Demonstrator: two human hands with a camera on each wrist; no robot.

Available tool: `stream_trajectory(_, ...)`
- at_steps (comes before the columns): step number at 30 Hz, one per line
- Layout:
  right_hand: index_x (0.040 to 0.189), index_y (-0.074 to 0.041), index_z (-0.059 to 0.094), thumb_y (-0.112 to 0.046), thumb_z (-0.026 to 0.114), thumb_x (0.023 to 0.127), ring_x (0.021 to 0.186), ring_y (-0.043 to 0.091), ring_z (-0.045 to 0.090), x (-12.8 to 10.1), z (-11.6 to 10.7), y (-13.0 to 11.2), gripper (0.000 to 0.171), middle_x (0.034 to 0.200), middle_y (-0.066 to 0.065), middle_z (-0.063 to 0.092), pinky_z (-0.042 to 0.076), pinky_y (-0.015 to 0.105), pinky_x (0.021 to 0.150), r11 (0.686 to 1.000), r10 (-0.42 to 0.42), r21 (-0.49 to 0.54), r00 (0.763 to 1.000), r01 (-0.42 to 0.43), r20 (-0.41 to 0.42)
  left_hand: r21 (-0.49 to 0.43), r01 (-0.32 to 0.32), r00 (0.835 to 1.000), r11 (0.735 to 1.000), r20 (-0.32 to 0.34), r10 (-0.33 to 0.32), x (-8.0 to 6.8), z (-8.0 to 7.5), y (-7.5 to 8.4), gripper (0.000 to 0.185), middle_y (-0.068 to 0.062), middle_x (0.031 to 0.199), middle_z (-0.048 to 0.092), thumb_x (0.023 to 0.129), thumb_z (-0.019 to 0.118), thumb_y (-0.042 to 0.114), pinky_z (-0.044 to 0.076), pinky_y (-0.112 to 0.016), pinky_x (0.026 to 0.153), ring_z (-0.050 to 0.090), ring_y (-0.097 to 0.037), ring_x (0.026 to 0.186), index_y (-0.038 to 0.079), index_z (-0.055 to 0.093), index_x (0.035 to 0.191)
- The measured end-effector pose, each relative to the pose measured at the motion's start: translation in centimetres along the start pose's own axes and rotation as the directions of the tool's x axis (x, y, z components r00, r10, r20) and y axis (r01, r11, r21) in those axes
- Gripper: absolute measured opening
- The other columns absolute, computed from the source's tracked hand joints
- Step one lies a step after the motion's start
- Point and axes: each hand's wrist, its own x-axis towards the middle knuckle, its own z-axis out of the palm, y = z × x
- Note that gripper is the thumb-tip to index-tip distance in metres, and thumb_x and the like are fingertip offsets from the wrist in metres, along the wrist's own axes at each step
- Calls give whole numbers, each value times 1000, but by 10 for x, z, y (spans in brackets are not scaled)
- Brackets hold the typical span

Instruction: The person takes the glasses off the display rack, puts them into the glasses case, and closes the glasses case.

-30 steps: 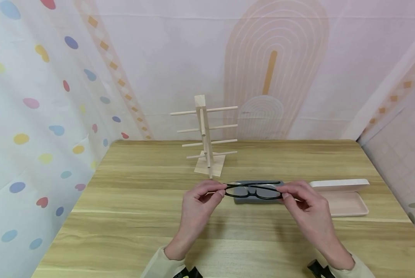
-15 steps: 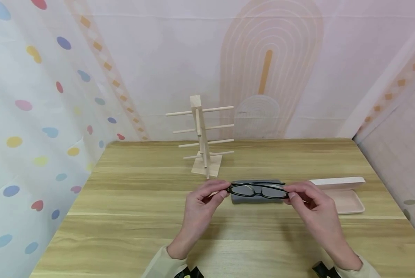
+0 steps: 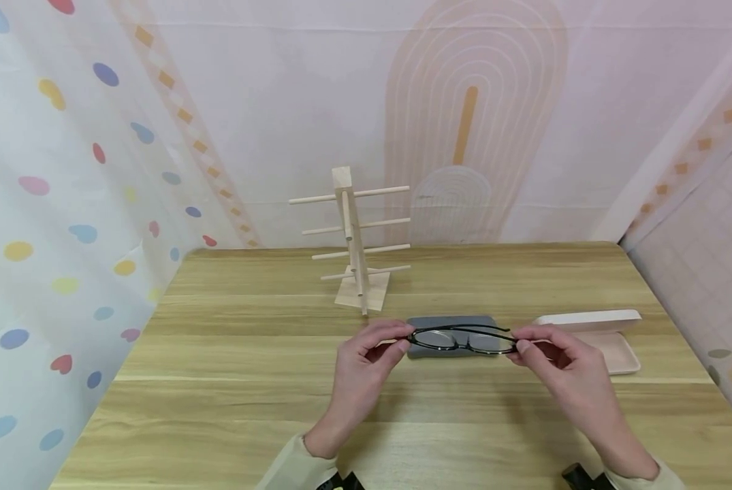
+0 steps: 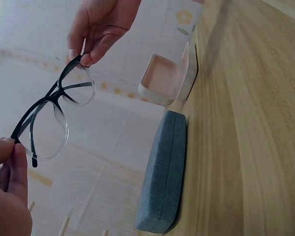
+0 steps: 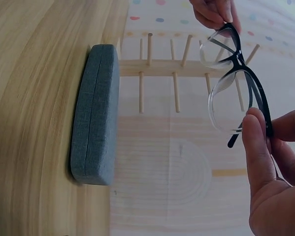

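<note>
Glasses (image 3: 462, 339): glossy black frame, looks plastic; lenses clear and smooth, with a faint reflection in both wrist views. Grey case (image 3: 451, 325), just behind the glasses: matt woven cloth cover, fine grain visible in the right wrist view. Pink case (image 3: 592, 333), right of the grey case: smooth, satin, looks plastic. Rack (image 3: 353, 238), behind the grey case: pale unfinished wood, matt dowels. Table (image 3: 218, 381): wood-grain top, light sheen.

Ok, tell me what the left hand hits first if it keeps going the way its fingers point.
Probably the grey case, just beyond the glasses that the left hand pinches; depth is unclear.
</note>
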Motion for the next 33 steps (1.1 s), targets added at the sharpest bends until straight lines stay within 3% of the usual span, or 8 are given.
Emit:
stream_trajectory(6,109,11,70,8,69,95,81,12,76,-1,-9,4,15,94,3,76,61,25,72,994,61,90,998,-62,16,12,-17,1000,1000,-19,17,-3,6,-5,18,-18,117,70,90,73,-9,58,-21,83,68,-13,106,-6,75,107)
stream_trajectory(12,113,11,69,2,71,96,83,12,76,-2,-20,4,19,96,2,77,62,26,73,991,118,64,992,-120,34,25,-28,1000,999,-13,28,-6,14,-9,15,-16,113,70,92,74,-3,58,-22,86,67,-17,105,-3,76,107)
stream_trajectory(19,120,14,67,7,69,95,87,12,76,-3,-33,5,26,105,4,78,61,27,78,990,105,83,992,-111,66,-15,-5,1000,1000,-1,5,-8,25,-13,15,-17,111,70,93,74,1,57,-23,88,69,-19,102,-4,75,107)
stream_trajectory(27,126,6,69,1,70,97,92,10,74,-5,-46,3,30,111,0,77,60,23,80,993,116,-30,991,-114,68,-43,-3,1000,999,1,3,-9,38,-15,14,-19,110,69,94,73,1,58,-23,87,69,-22,100,-6,74,107)
stream_trajectory(33,126,3,70,-8,71,99,90,9,72,-7,-51,2,29,110,-2,76,60,23,77,977,137,-165,990,-133,15,-47,67,998,997,2,-67,-9,47,-15,15,-16,111,70,94,73,2,57,-22,85,68,-13,98,-4,75,108)
